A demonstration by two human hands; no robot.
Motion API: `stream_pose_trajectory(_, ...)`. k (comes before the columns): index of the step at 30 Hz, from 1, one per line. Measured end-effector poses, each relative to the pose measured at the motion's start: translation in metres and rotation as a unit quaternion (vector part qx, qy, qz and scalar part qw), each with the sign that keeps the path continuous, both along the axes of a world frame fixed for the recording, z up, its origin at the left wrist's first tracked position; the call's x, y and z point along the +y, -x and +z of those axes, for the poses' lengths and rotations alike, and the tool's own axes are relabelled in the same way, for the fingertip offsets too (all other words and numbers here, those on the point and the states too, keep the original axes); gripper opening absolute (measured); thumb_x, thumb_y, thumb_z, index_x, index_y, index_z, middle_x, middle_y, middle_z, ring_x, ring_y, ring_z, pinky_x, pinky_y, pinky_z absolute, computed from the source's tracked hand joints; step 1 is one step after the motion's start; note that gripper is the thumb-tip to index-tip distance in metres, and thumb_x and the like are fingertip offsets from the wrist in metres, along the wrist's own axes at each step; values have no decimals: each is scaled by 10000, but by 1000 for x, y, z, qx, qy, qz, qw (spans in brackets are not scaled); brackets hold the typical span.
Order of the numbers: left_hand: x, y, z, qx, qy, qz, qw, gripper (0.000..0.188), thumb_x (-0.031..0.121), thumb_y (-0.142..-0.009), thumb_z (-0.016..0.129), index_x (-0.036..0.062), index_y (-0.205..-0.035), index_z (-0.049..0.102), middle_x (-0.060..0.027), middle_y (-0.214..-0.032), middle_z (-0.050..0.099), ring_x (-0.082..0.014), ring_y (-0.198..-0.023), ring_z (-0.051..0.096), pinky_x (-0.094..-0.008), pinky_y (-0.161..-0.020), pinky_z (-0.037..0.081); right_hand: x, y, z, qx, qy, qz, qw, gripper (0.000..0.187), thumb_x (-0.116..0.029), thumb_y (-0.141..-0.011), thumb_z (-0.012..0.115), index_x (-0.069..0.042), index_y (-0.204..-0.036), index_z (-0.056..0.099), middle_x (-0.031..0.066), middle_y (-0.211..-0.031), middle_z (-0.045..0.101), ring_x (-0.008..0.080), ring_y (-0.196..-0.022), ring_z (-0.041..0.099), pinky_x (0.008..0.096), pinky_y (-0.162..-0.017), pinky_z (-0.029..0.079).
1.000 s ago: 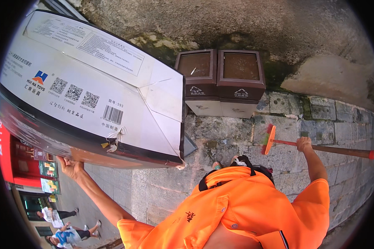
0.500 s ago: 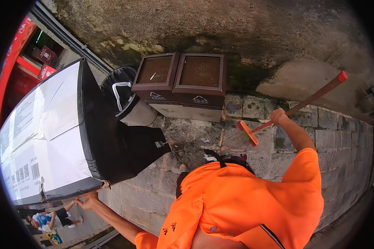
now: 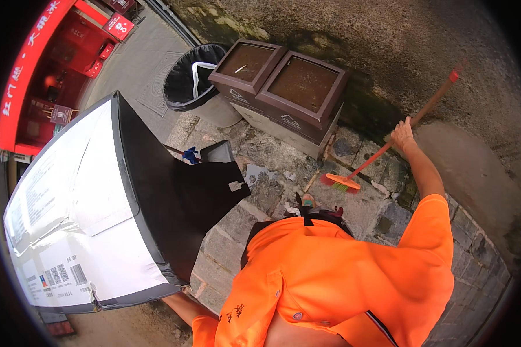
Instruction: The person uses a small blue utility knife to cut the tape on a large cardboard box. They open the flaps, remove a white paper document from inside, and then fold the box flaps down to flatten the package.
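Note:
My right hand (image 3: 403,134) is wrapped round the reddish stick of a broom (image 3: 382,151), about midway along it. The broom slants from the upper right down to its orange head (image 3: 344,183), whose bristles are on or just above the stone paving. On the left, a large cardboard box (image 3: 81,208) with a white printed face and a black side is held up off the ground. My left forearm (image 3: 185,306) runs in under its lower edge, so the box rests with my left hand, whose fingers are hidden behind it. A black flap (image 3: 214,185) sticks out toward the middle.
Against the stained wall (image 3: 353,34) stands a brown twin litter bin (image 3: 301,87). Beside it is a round bin (image 3: 214,110) lined with a black bag. A grey dustpan (image 3: 219,151) with a blue tie on its handle lies past the flap. Red shopfronts (image 3: 46,75) line the far left.
My view has swung, and the bins appear higher and further right. The dustpan has come into sight. My left hand, visible before at the box's lower edge, is now hidden behind it.

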State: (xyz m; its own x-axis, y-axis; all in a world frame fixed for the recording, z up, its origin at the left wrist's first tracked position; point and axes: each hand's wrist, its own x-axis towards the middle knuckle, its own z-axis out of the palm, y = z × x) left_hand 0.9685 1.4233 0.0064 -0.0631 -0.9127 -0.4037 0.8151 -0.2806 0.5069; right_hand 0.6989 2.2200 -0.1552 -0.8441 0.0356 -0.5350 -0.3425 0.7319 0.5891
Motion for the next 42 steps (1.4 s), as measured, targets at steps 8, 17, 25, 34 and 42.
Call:
stream_pose_trajectory(8,51,-120,-32,-1,0,-9,1000,547,352,-734,633,26,-1164,545,-135,-1236,528,-313,-1129,501,-492,-932,431,-77,15,16,128,251,79,956,393,-191,-735,656,-53,-1098,599,120,-1165,555,293,-1248,403,569,-1035,251)
stream_pose_trajectory(17,112,-183,-115,33,13,-131,991,549,370,-795,571,28,-1221,512,-133,-1286,493,-310,-1164,478,-475,-938,427,-210,-110,34,-153,785,-292,524,391,-244,-923,538,-5,-1231,506,108,-1097,619,202,-995,610,343,-771,520)
stream_pose_trajectory(25,193,-223,-170,49,16,-177,983,553,385,-849,516,30,-1271,482,-132,-1330,463,-307,-1196,457,-461,-944,422,-241,-201,155,-180,903,-242,305,617,-381,-910,551,-26,-1374,354,140,-1263,506,222,-1165,498,361,-892,436)
stream_pose_trajectory(34,295,-209,-152,77,-134,-215,964,678,591,-818,489,147,-1330,455,-65,-1372,444,-300,-1256,408,-477,-1047,320,-231,-169,176,-154,887,-155,408,663,-439,-836,607,-9,-1318,458,132,-1180,537,209,-1113,481,296,-933,366)
stream_pose_trajectory(42,355,-190,-171,92,-130,-257,953,675,610,-824,446,170,-1336,455,-41,-1364,451,-290,-1245,417,-500,-1039,321,-168,-132,168,-110,810,-60,573,515,-357,-818,631,51,-1129,592,139,-1024,606,211,-934,585,281,-797,454)
